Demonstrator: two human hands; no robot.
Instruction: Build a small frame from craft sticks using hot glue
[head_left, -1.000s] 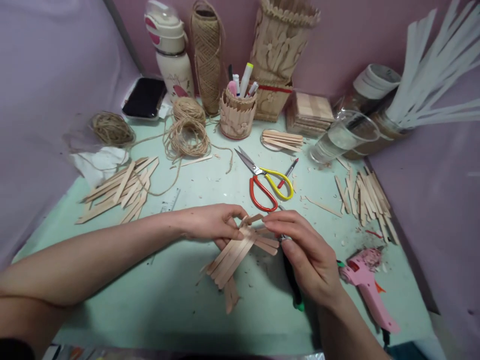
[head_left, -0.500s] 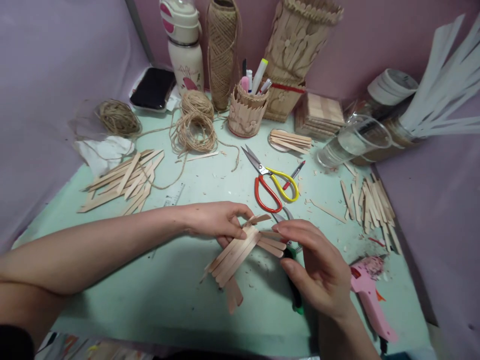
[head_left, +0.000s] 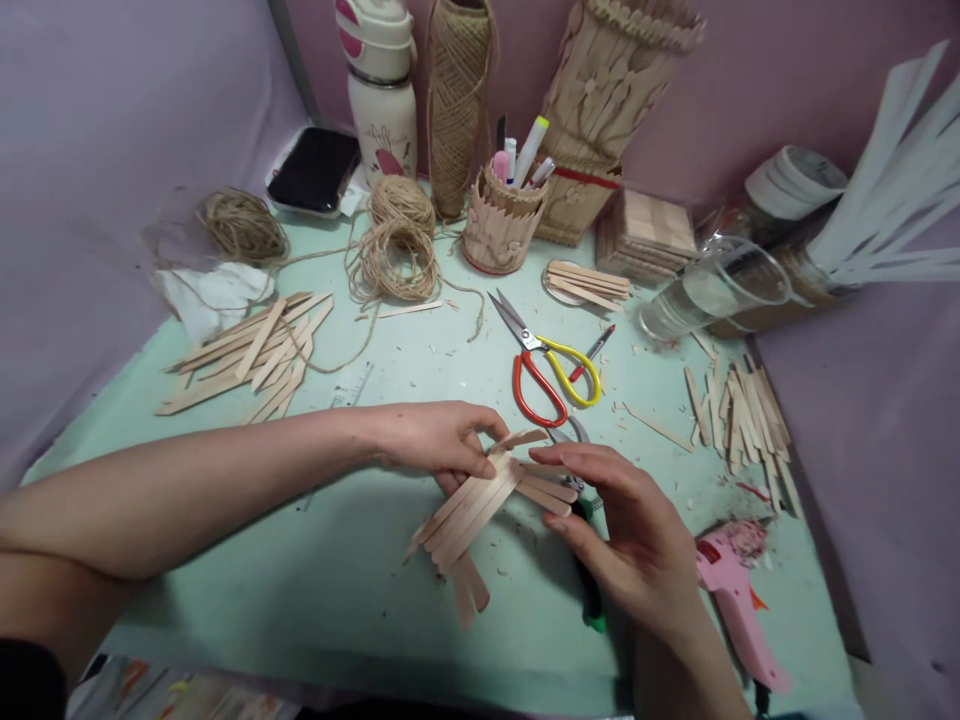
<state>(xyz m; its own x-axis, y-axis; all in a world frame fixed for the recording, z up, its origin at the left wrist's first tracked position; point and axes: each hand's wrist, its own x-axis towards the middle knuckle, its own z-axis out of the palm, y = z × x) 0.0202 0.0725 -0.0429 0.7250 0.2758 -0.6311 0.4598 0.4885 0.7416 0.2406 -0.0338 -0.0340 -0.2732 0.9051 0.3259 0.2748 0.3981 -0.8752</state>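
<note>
My left hand (head_left: 450,445) pinches the upper end of a flat piece made of wooden craft sticks (head_left: 472,515), held above the table. Several sticks fan out from its right side and its lower end. My right hand (head_left: 630,525) is at those right-hand sticks, thumb and fingers curved apart around their ends, with the thumb tip at the lowest one. Green-handled pliers (head_left: 589,580) lie partly hidden behind the right hand. Scissors with red and yellow handles (head_left: 541,360) lie open just beyond the hands.
A pink glue gun (head_left: 742,610) lies at the right. Cut sticks are piled at the left (head_left: 255,350) and right (head_left: 750,420). Twine (head_left: 394,255), a pen cup (head_left: 504,225), a bottle (head_left: 382,120) and a clear plastic cup (head_left: 712,285) stand at the back.
My right hand has moved slightly left, its thumb and fingers now closer around the fanned stick ends. My left hand keeps its hold. The whole view has shifted a little.
</note>
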